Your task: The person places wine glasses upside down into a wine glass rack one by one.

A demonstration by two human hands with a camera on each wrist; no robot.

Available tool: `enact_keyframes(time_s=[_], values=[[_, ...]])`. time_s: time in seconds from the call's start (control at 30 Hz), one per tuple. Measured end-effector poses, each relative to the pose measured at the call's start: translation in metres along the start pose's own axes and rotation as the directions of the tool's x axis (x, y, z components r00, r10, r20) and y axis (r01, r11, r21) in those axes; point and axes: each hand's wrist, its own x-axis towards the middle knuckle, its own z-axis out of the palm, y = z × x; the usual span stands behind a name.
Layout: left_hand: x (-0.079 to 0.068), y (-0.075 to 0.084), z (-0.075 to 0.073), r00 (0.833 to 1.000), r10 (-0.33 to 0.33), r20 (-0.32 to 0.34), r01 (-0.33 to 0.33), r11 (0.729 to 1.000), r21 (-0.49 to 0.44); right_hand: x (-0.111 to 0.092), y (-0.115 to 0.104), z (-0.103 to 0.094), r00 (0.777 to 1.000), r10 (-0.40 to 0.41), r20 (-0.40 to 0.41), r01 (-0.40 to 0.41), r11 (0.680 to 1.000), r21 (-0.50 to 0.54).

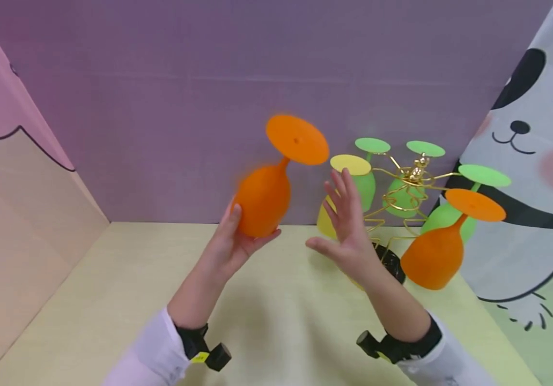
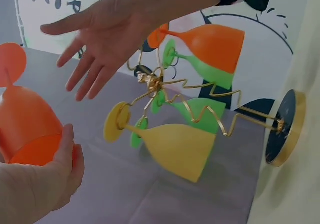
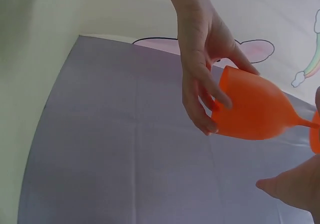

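Observation:
My left hand (image 1: 228, 244) grips an orange plastic goblet (image 1: 264, 201) by its bowl near the rim. The goblet is held upside down and tilted, its flat foot up and to the right. In the right wrist view, thumb and fingers of the left hand (image 3: 197, 64) curl round the rim of the goblet (image 3: 255, 106). My right hand (image 1: 351, 236) is raised beside it with fingers spread and nothing in its grasp. In the left wrist view the right hand's (image 2: 110, 29) palm and straight fingers show plainly, apart from the goblet (image 2: 30, 114).
A gold wire rack (image 2: 195, 104) on a round black base (image 2: 285, 129) stands behind my right hand. From it hang upside-down goblets: an orange one (image 1: 435, 254), a yellow one (image 2: 180, 151) and several green ones (image 1: 402, 195). A purple backdrop (image 1: 184, 134) rises behind the pale table (image 1: 126, 300).

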Motion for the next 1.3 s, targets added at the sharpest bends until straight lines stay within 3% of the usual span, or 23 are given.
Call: enact_keyframes(time_s=[0.23, 0.53, 0.87, 1.13, 1.3], values=[[-0.011, -0.026, -0.003, 0.987, -0.158, -0.005, 0.158, 0.987, -0.041, -0.004, 0.014, -0.003, 0.996, 0.083, 0.043, -0.081, 0.996, -0.037], [-0.022, -0.05, -0.003, 0.944, -0.329, 0.013, 0.329, 0.941, -0.076, -0.016, 0.03, -0.003, 0.971, 0.16, 0.175, -0.149, 0.986, -0.07], [-0.04, -0.056, 0.0, 0.928, -0.359, 0.099, 0.371, 0.914, -0.165, -0.029, 0.034, -0.002, 0.956, 0.091, 0.28, -0.086, 0.996, -0.032], [-0.05, -0.063, 0.002, 0.882, -0.471, 0.006, 0.468, 0.876, -0.115, -0.036, 0.035, -0.002, 0.933, 0.13, 0.334, -0.112, 0.991, -0.071], [-0.054, -0.069, 0.0, 0.871, -0.492, 0.008, 0.489, 0.864, -0.12, -0.04, 0.039, -0.003, 0.915, 0.132, 0.382, -0.104, 0.99, -0.093]])
